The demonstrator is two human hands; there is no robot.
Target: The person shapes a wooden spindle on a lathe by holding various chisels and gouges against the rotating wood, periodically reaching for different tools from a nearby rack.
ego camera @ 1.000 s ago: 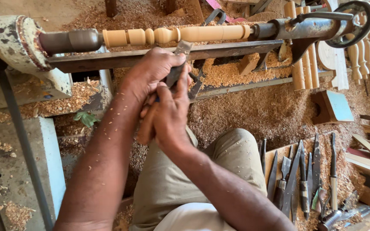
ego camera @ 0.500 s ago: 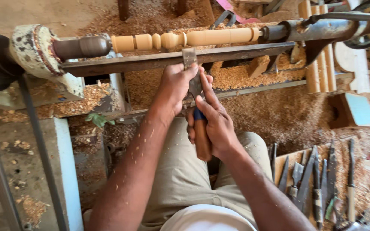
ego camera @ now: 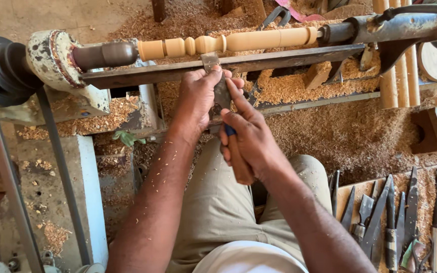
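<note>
A pale turned wooden spindle (ego camera: 238, 41) is mounted in a lathe above a long metal tool rest (ego camera: 279, 61). A flat chisel (ego camera: 217, 83) with a brown wooden handle lies across the rest, its tip just under the spindle's beads. My left hand (ego camera: 198, 98) wraps around the blade close to the rest. My right hand (ego camera: 251, 139) grips the handle lower down, index finger stretched along the blade. Both forearms reach forward over my lap in beige trousers.
The lathe headstock (ego camera: 51, 58) with its pulley and belt (ego camera: 59, 162) stands at left, the tailstock (ego camera: 395, 28) at right. Sawdust (ego camera: 350, 136) covers the floor. Several chisels (ego camera: 385, 217) lie at lower right. Turned spindles (ego camera: 400, 83) lean at right.
My hands have brought the chisel up from my lap onto the tool rest, with its tip now under the spindle. The view has shifted slightly right.
</note>
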